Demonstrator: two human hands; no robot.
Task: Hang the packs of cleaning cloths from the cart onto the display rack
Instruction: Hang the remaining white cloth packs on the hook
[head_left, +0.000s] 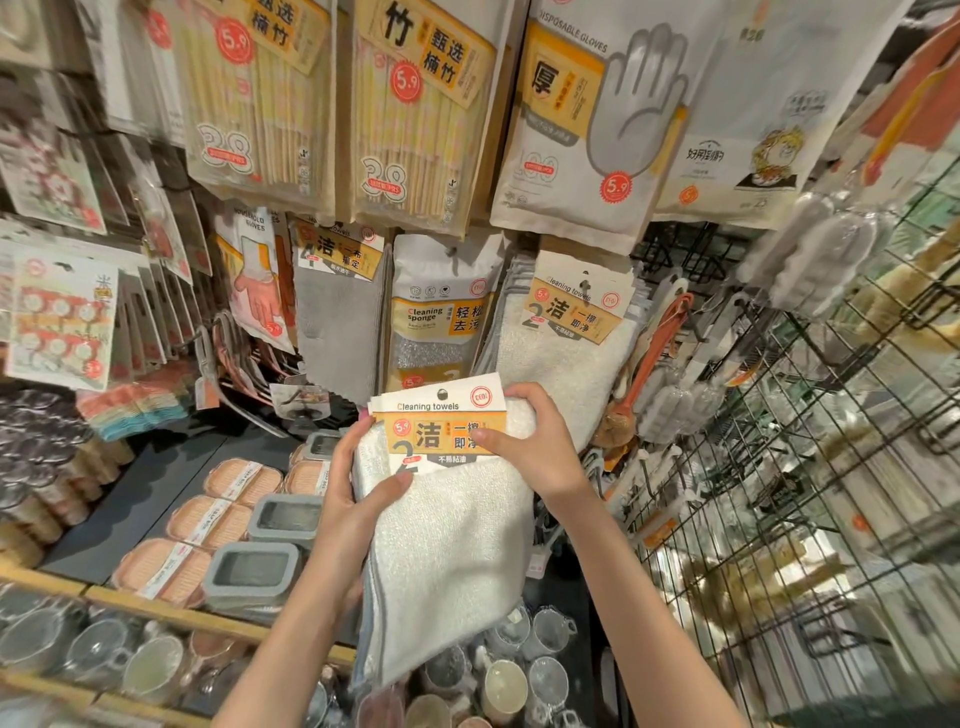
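Right now both hands hold a stack of cleaning towel packs (447, 530) in mid-air, in front of the display rack (524, 228), w/ the white cloths hanging down below the header cards. Left hand (353, 493) grips the stack's left edge: thumb across the front of the cloth, other fingers (363, 434) curled round behind. Right hand (535, 447) grips the top right corner; thumb pressed on the orange header card (441, 421), rest of the fingers wrapped over the top edge. So fingers of both hands are clamped on the packs.

Just above & right of the held stack, more cleaning towels (566, 338) of the same kind hang on the rack, w/ same orange label. To their left hangs a cleaning sponge pack (441, 317), then a grey cloth pack (337, 312). Top row: two bamboo chopstick packs (415, 104) & a disposable gloves pack (587, 119). A black wire grid (779, 467) runs along the right side. Lower left shelf (150, 488) carries pinkish soap dishes (223, 519) & grey lidded boxes (254, 571); clear glass cups (98, 649) sit along the bottom edge. Cart not in view.
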